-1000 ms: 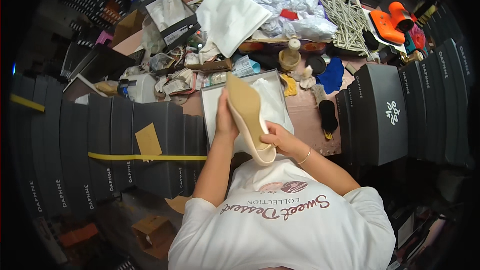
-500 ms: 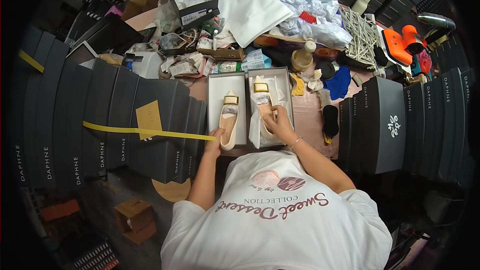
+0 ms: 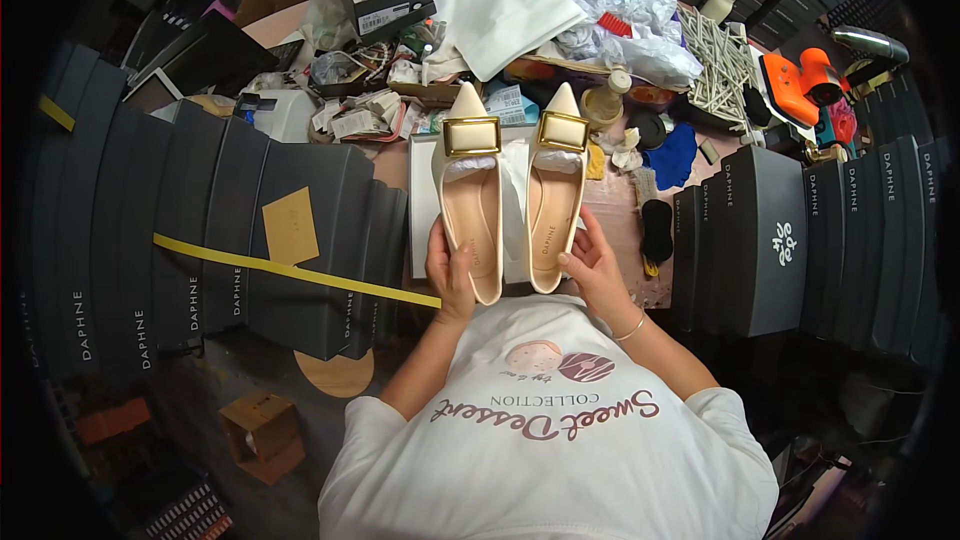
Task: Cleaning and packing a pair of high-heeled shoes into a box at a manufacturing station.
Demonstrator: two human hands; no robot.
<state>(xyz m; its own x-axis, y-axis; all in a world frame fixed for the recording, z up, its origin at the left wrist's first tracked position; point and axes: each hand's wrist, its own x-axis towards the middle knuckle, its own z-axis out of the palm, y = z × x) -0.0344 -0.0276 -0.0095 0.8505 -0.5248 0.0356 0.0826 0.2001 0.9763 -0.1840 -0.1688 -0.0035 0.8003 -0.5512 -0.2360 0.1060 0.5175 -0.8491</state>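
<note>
Two cream pointed flat shoes with gold square buckles are held up side by side, toes pointing away from me. My left hand (image 3: 452,275) grips the left shoe (image 3: 472,202) near its heel, thumb inside. Round the outer heel side of the right shoe (image 3: 556,195) closes my right hand (image 3: 597,268). White paper stuffing (image 3: 470,168) shows in the left toe, and similar stuffing sits in the right one. Beneath the shoes lies an open grey shoebox (image 3: 424,165), mostly covered by them, with white tissue paper (image 3: 514,165) visible between the shoes.
Stacked dark shoeboxes stand at the left (image 3: 310,270) and right (image 3: 765,250). A yellow strap (image 3: 300,273) stretches from the left stack toward my left wrist. Farther back are white sheets (image 3: 505,5), a bottle (image 3: 605,100), pale sticks (image 3: 718,65), a blue cloth (image 3: 672,155) and a black brush (image 3: 656,232).
Both shoes have come up out of the open box toward me and now hang close together above it. My right hand has shifted from inside the right shoe to its heel side.
</note>
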